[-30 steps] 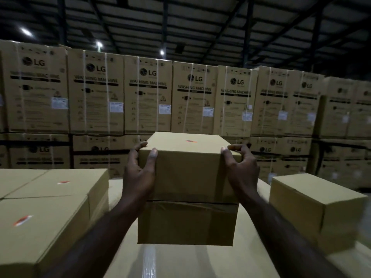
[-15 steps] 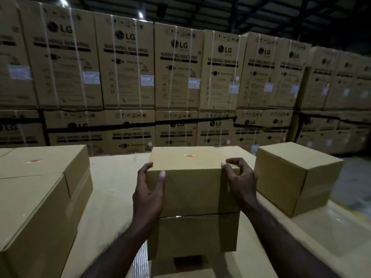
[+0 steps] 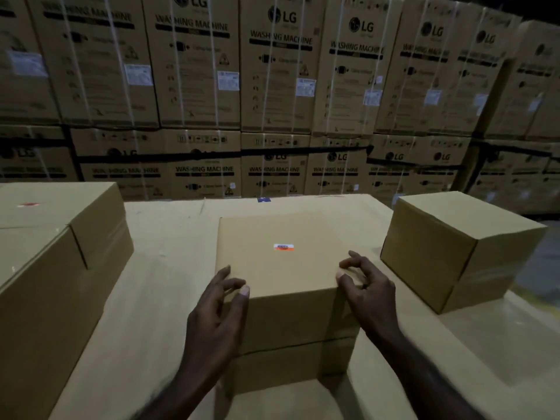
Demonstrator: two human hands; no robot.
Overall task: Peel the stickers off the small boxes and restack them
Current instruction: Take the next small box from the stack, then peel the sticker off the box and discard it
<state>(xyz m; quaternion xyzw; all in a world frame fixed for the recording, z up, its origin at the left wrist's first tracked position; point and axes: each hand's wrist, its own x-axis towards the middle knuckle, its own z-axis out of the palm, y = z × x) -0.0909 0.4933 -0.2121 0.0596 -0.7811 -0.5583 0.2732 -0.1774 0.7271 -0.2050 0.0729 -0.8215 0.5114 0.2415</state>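
The small box (image 3: 281, 256) is sitting on the cardboard surface (image 3: 169, 237), seemingly on top of a second box, between the boxes at left (image 3: 60, 237) and a lone box (image 3: 454, 250) at right. The left hand (image 3: 216, 322) and right hand (image 3: 369, 291) are flanking its near corners with their grip loose, fingers half curled and holding nothing, probably to steady it. The sticker (image 3: 283, 247) is sitting on its top, unpeeled; in this dim light its edges are hard to judge.
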